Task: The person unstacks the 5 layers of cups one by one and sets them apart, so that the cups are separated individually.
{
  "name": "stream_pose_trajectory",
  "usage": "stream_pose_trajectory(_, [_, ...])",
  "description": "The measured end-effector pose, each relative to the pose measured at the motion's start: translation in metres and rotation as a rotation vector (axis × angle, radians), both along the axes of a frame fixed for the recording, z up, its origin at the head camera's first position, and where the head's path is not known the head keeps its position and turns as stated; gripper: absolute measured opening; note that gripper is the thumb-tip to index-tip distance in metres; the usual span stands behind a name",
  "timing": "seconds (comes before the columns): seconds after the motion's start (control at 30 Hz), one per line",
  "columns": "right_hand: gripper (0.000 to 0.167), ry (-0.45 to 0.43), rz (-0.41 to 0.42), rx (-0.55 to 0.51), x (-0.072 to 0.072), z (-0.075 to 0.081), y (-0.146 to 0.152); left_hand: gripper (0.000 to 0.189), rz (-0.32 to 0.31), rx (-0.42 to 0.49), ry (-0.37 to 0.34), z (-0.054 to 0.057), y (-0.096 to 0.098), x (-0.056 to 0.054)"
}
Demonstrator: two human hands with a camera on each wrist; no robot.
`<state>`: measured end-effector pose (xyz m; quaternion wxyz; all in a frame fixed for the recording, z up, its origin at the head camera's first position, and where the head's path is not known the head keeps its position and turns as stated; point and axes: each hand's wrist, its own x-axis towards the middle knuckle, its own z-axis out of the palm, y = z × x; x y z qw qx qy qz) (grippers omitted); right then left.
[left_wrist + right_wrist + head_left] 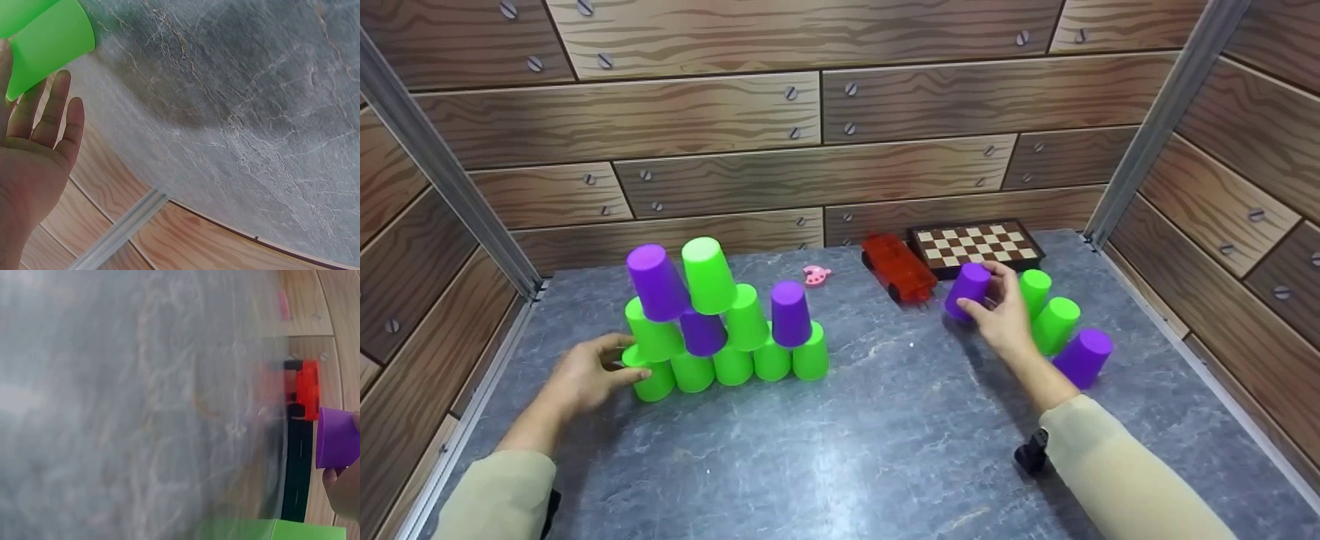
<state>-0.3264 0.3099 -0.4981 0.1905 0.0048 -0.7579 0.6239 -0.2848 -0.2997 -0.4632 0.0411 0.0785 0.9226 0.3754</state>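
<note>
On the left stands a stack of upside-down green and purple cups. My left hand (589, 376) holds the bottom-left green cup (653, 381), thumb in front and fingers behind; that green cup (56, 42) also shows in the left wrist view. Above the bottom row sit green and purple cups, with a purple cup (657, 283) and a green cup (709, 276) on top. A separate purple cup (790, 315) rests on the row's right end. Over on the right, my right hand (1006, 315) pinches a purple cup (973, 283), mouth downward and tilted.
Right of my right hand stand two green cups (1056, 324) and a purple cup (1084, 357). A red toy car (898, 266) and a chessboard (979, 246) lie at the back, with a small pink piece (816, 276) to their left. Wood-patterned walls (720, 112) enclose the grey table (810, 465).
</note>
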Motion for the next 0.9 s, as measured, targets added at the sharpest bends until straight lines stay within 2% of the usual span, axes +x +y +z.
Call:
stream_pose_trajectory(0.17, [0.078,-0.051,-0.017,0.008,-0.001,-0.005,0.007,0.067,0.001,-0.003,-0.005,0.000,0.000,0.000])
stream_pose_trajectory(0.33, [0.075,-0.091,-0.038,0.031,-0.002,-0.009,0.010,0.068,-0.004,-0.002,-0.004,0.001,-0.001,0.000])
stream_pose_trajectory(0.63, [0.073,-0.116,-0.047,0.049,-0.005,-0.018,0.015,0.065,-0.007,-0.001,0.012,0.000,0.001,0.001])
stream_pose_trajectory(0.9, [0.073,-0.119,-0.045,0.071,-0.006,-0.020,0.018,0.067,-0.005,-0.006,0.001,0.001,0.000,0.000])
